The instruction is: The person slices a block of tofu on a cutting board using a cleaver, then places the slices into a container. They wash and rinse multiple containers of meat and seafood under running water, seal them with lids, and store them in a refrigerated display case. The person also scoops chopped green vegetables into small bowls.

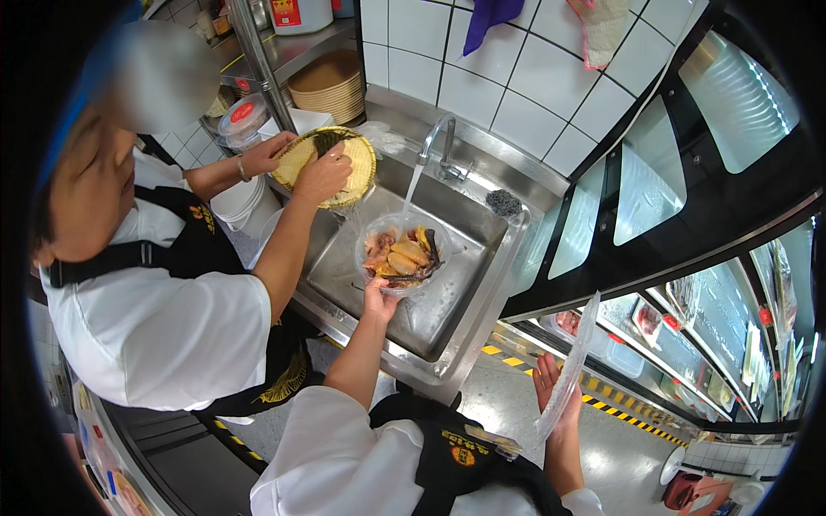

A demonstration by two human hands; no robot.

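My left hand (381,300) grips the near rim of a clear round plastic bowl (370,278), which is over the steel sink basin (419,329). Raw poultry pieces (410,257), pinkish and yellow-skinned with some dark parts, lie in the bowl. Water (412,187) runs from the chrome faucet (441,138) toward the bowl's far side. Off to the right of the sink, my right hand (556,393) holds a clear plastic lid (574,361) on edge. Its thumb is hidden behind the lid.
On my left, a co-worker's hands (322,174) hold a round woven basket (293,164) with dark strands over the sink's edge. A steel-wool scrubber (503,202) rests on the sink's right rim. An open refrigerated display case (652,342) borders the right side. White buckets (245,203) stand at left.
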